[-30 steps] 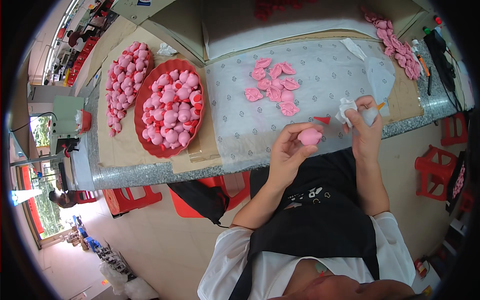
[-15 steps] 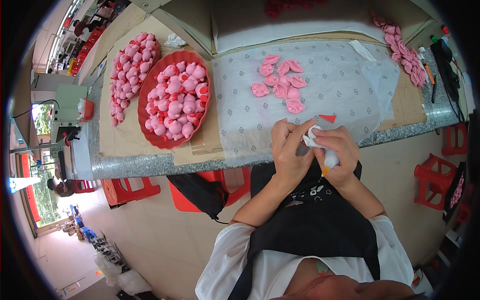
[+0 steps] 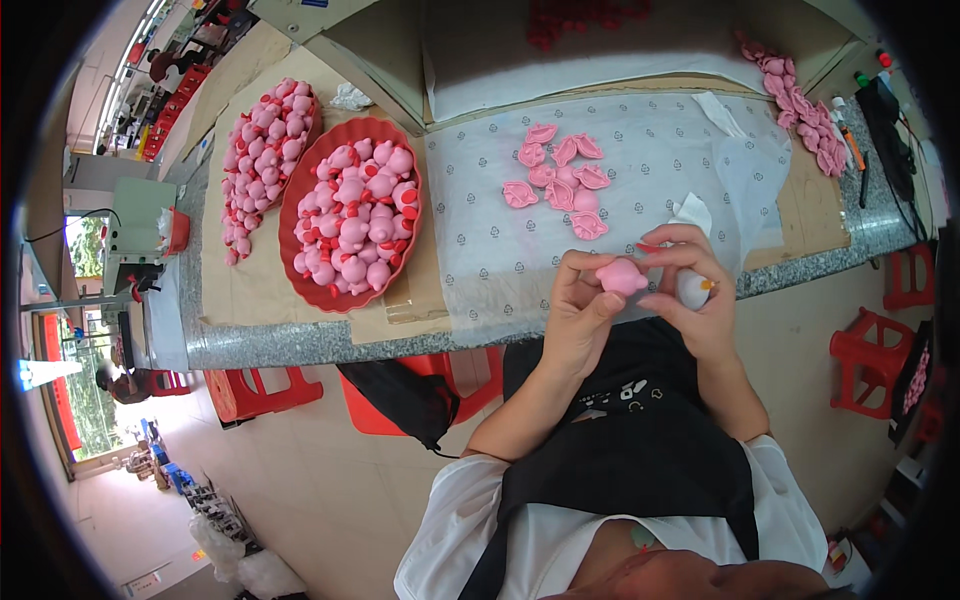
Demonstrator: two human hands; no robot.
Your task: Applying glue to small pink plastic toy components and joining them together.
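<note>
Working mid-piece, I'd judge, in head view: left hand (image 3: 577,312) pinches a pink figure (image 3: 621,276) by the bench edge (image 3: 270,342), right hand (image 3: 714,318) grasps a squeeze bottle (image 3: 691,292). Red bowl (image 3: 291,250) probably holds finished ones; loose pink pieces (image 3: 589,225) likely remain.

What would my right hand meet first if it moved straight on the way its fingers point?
Most likely the pink piece held in your left hand; your right hand points leftward toward it. Depth is unclear, so they may already touch.
</note>
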